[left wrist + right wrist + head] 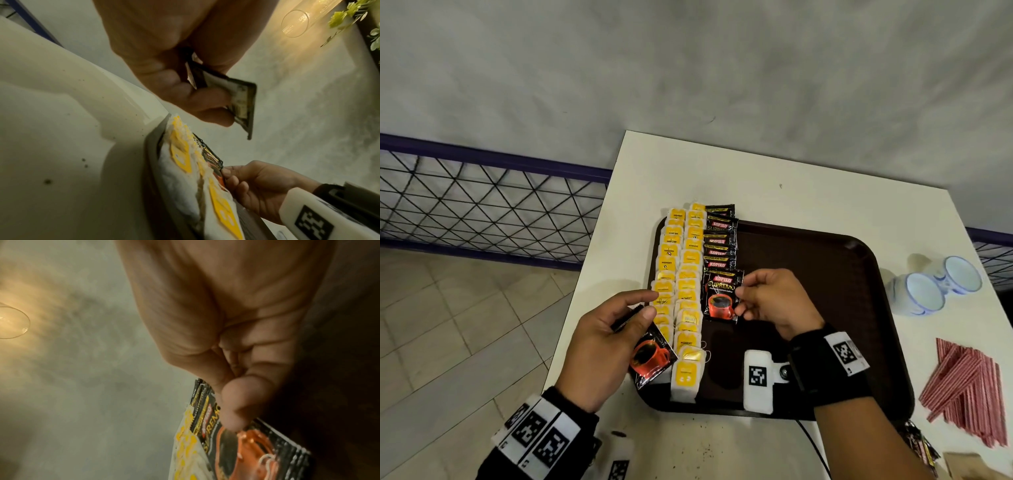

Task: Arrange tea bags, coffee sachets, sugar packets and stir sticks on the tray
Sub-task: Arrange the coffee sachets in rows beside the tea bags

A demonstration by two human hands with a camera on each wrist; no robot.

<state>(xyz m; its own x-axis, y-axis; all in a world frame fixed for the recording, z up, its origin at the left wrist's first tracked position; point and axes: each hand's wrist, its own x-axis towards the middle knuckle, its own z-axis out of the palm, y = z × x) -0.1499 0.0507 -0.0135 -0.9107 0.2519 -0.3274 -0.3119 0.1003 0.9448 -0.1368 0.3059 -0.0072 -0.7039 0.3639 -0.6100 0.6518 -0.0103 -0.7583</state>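
A dark brown tray [835, 274] lies on the white table [774, 178]. Two columns of yellow-tagged tea bags [681, 284] fill its left side, with a column of black coffee sachets [719, 246] beside them. My right hand [774, 301] pinches the right edge of the nearest sachet [720, 298] in that column, low over the tray; the same sachet [252, 444] shows under the thumb in the right wrist view. My left hand [606, 342] grips a few spare coffee sachets [650, 358] above the tray's near left corner, and the sachets [236, 99] stick out past its fingers.
Red-and-white striped stir sticks [969, 387] lie in a pile at the table's right edge. Two blue-and-white cups [935, 284] stand right of the tray. A wire fence [482, 202] and tiled floor lie beyond the table's left edge.
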